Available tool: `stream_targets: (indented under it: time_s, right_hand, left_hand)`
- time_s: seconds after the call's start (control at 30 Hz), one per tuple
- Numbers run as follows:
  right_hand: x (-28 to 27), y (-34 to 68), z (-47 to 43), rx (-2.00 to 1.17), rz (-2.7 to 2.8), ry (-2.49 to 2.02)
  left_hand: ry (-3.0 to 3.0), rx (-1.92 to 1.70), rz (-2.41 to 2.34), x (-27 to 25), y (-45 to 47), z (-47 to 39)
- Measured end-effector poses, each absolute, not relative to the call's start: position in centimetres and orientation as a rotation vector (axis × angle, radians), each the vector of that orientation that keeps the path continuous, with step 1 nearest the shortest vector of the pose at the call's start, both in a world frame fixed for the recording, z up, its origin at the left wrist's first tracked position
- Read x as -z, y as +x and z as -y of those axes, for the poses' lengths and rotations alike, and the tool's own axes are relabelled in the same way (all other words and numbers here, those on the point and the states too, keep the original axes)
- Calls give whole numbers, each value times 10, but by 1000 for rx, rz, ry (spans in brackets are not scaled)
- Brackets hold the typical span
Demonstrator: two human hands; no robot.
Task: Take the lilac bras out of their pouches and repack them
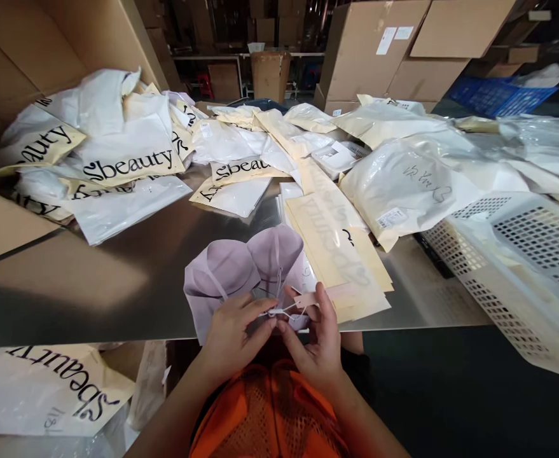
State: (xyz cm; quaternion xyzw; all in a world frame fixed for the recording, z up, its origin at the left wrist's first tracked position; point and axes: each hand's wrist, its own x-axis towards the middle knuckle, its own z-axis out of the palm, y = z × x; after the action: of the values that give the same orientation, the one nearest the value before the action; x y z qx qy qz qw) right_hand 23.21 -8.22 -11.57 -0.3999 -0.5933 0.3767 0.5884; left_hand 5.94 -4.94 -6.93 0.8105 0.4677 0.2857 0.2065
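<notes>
A lilac bra (222, 270) lies with its moulded cups up at the table's front edge. My left hand (234, 327) is beside it, thumb and fingertips pinched on a thin white tag cord (286, 312). Close by on the right, my right hand (320, 337) is also pinched at the cord. A small pale pink hang tag (304, 300) dangles from the cord by my right fingers. Part of the bra's band is hidden behind both hands.
A metal table (112, 280) carries flat cream bags (331, 235) and several filled white bags (398, 178). An open cardboard box (2, 216) spills printed bags at left. A white perforated basket (489, 280) stands right. More bags (45, 388) lie below the table's left front edge.
</notes>
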Motion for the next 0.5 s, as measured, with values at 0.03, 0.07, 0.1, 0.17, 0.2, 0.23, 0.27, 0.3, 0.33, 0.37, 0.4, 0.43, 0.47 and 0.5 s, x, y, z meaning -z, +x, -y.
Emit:
stream_targets:
  time_s: [0.03, 0.07, 0.1, 0.17, 0.2, 0.23, 0.27, 0.3, 0.33, 0.37, 0.4, 0.43, 0.47, 0.5]
  right_hand:
    - [116, 234, 82, -882, 1390, -926]
    - [115, 235, 82, -891, 1400, -928]
    - [115, 237, 82, -908, 1411, -933]
    - [113, 239, 83, -972, 1424, -929]
    - [113, 240, 83, -1014, 1419, -922]
    - [112, 241, 83, -1061, 1405, -913]
    - [111, 241, 83, -1107, 1382, -903]
    - [110, 241, 83, -1149, 1354, -893]
    - [109, 241, 83, -1187, 1325, -884]
    - [108, 241, 83, -1221, 1299, -877]
    - [108, 240, 82, -1253, 1278, -872]
    - [108, 239, 82, -1278, 1261, -869]
    - [108, 238, 82, -1297, 1248, -869]
    - [108, 236, 82, -1307, 1235, -877]
  left_hand:
    - [2262, -787, -1308, 69, 59, 50]
    - [2262, -784, -1314, 70, 59, 50]
    - [2259, -791, -1321, 70, 59, 50]
    - [2244, -820, -1327, 71, 58, 51]
    - [2232, -842, -1324, 71, 57, 51]
    - [2214, -860, -1317, 71, 57, 52]
    - [2187, -879, -1304, 71, 57, 52]
    - [2145, -895, -1287, 71, 58, 53]
    - [2087, -911, -1273, 71, 59, 53]
    - [2013, -930, -1267, 71, 61, 53]
    - [1932, -950, -1271, 71, 63, 53]
    - [1857, -971, -1290, 71, 65, 54]
    - [1796, -996, -1324, 71, 68, 54]
    - [1751, -1020, -1367, 71, 71, 54]
